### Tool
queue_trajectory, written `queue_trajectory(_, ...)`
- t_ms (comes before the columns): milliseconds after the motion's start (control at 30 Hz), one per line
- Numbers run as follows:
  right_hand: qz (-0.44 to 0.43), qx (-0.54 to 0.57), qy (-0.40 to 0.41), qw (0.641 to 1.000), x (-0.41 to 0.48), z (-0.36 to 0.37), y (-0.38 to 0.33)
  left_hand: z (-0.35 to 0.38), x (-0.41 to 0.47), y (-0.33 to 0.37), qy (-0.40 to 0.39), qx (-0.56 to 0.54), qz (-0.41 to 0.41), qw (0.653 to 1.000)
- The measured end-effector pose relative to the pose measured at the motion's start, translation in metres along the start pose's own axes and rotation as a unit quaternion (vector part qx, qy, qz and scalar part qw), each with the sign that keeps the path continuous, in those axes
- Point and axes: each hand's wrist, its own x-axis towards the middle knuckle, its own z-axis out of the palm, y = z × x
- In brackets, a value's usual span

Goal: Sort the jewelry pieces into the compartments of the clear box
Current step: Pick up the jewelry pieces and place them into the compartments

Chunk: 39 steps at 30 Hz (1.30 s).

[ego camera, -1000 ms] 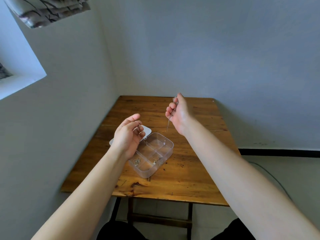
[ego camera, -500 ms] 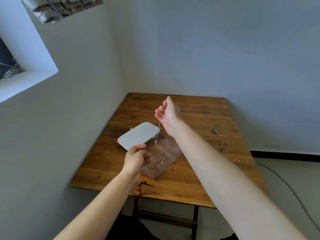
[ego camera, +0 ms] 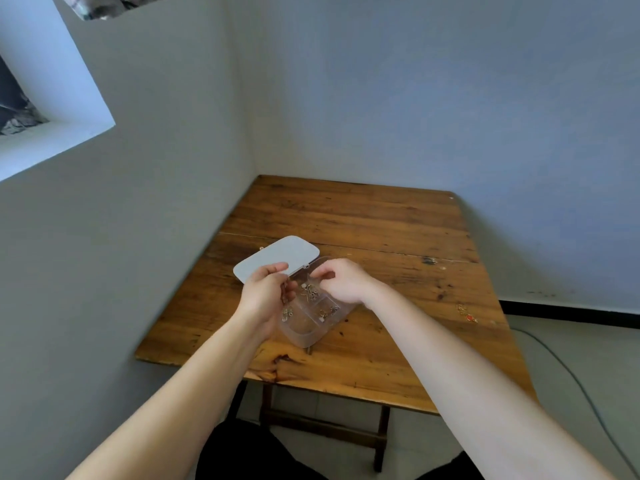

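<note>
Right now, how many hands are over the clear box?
2. The left hand is at the box's left side by the open lid; the right hand is over its far end.

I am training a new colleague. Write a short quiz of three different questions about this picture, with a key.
1. True or false: the grey lid of the clear plastic compartment box is closed.
2. Which hand is nearer the lid: (a) left hand, (b) right hand?
3. What small thing lies near the wooden table's right edge?

Key: 1 false, it is open. 2 (a). 3 a small red and gold jewelry piece.
</note>
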Motion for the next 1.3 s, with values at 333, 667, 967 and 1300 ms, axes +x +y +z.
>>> queue_trajectory(333,-0.105,-0.040,-0.041,0.993,-0.014,0.022,0.004,0.026,-0.009,0.081,-0.043,-0.135,0.111,0.984)
queue_trajectory(667,-0.061,-0.097,-0.113,0.987,-0.019,0.029,0.001,0.009,-0.002,0.034,0.032,-0.048,0.066,0.996)
queue_trajectory(967,-0.070,-0.169,0.078,0.980,-0.037,0.007,0.028,0.016,-0.005,0.003,-0.040,-0.071,0.013,0.997)
queue_trajectory(1300,-0.082,-0.066,0.152,0.983,-0.070,0.025,0.077,0.013,-0.011,-0.020,-0.035,0.393,0.059,0.917)
